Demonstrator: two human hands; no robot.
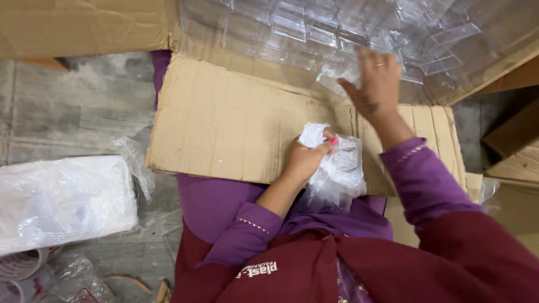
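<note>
Crinkled clear plastic, a small bag (pixel 337 174) with a wad of white paper or tissue (pixel 311 134) poking out of its top, sits bunched in my left hand (pixel 303 160); the fingers are curled tight around its neck, holding it over my lap against the near edge of a flat brown corrugated cardboard flap (pixel 224 123). My right hand (pixel 376 84) reaches forward past that flap into the open cardboard carton, where a stack of clear moulded plastic trays (pixel 337 28) lies. The thumb and fingers pinch the near edge of one clear tray, though the glare makes it hard for me to see exactly which piece they grip. Off to my left, on the grey stone floor (pixel 73 106), lies a white bundle wrapped in clear film (pixel 62 199), well apart from both hands.
</note>
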